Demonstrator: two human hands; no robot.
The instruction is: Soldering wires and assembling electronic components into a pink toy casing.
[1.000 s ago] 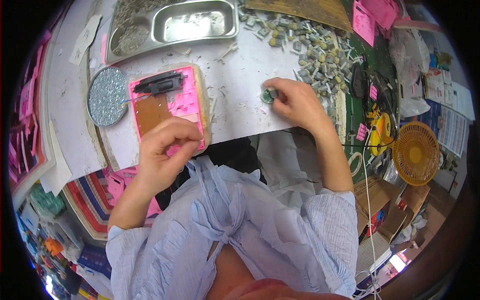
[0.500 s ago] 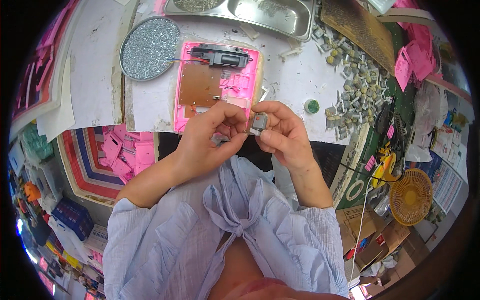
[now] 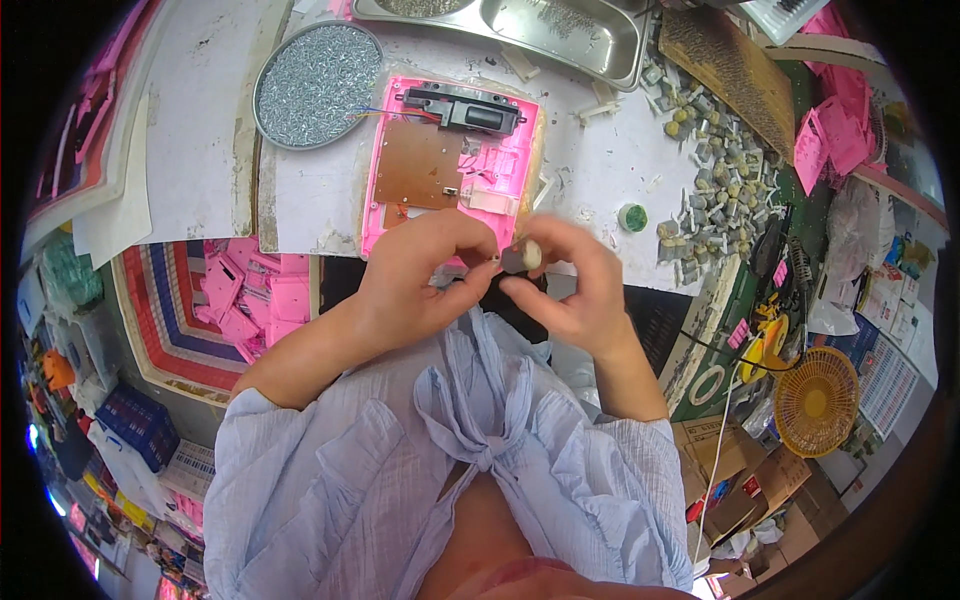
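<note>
In front of my chest, my right hand grips a small grey motor-like part with a pale, rounded end between thumb and fingers. My left hand is closed in a pinch right beside that part. A tiny bit shows at its fingertips, too small to name. Just beyond both hands lies a pink plastic housing, open side up. It carries a brown circuit board, a black speaker-like unit and thin wires. My left knuckles cover part of its near edge.
A round tray of small metal screws stands at the left, a steel tray behind. Several similar grey parts are heaped at the right, near a small green-filled pot. Pink pieces fill a bin at lower left.
The grey part has been turned: its flat face with a red spot showed before, now its pale rounded end does. My right fingers have shifted around it. The whole view has moved slightly.
</note>
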